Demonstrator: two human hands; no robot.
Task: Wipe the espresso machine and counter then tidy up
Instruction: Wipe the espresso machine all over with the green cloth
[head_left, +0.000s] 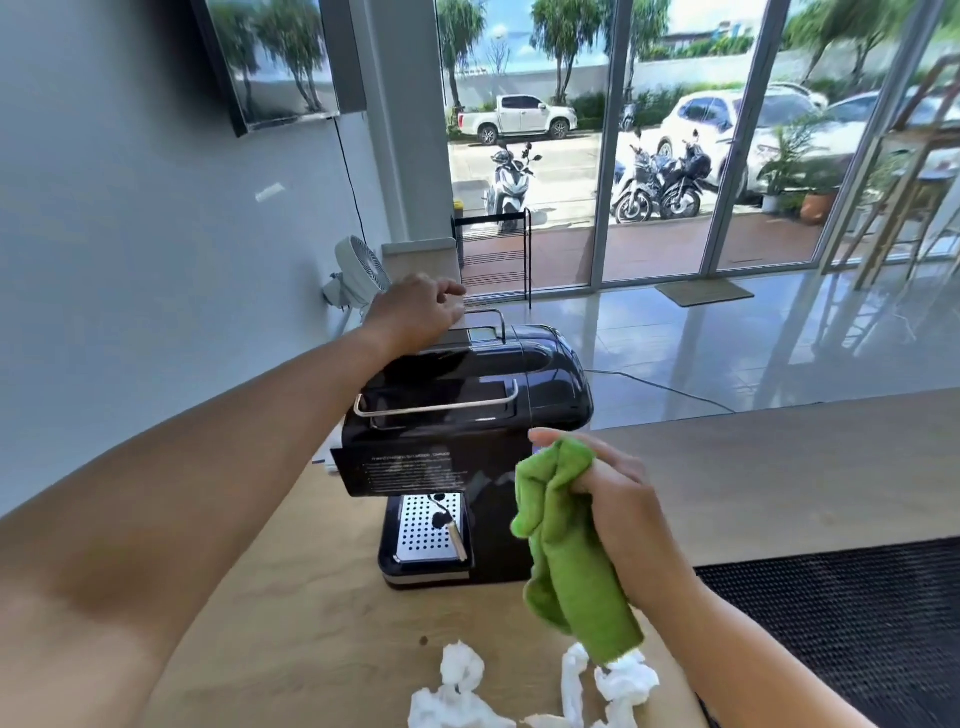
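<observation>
A black espresso machine (467, 410) stands on the wooden counter (779, 467), with a perforated steel drip tray (428, 525) at its base. My left hand (415, 312) rests on the machine's rear top edge, fingers curled over it. My right hand (618, 499) is shut on a bunched green cloth (566, 545) and holds it just right of the machine's front, close to the body; whether cloth and machine touch I cannot tell. The cloth's tail hangs down over the counter.
Crumpled white tissues (462, 675) lie on the counter near the front edge. A black ribbed mat (857, 623) covers the counter's right part. A small white fan (358, 270) stands behind the machine by the wall. Glass doors show parked vehicles outside.
</observation>
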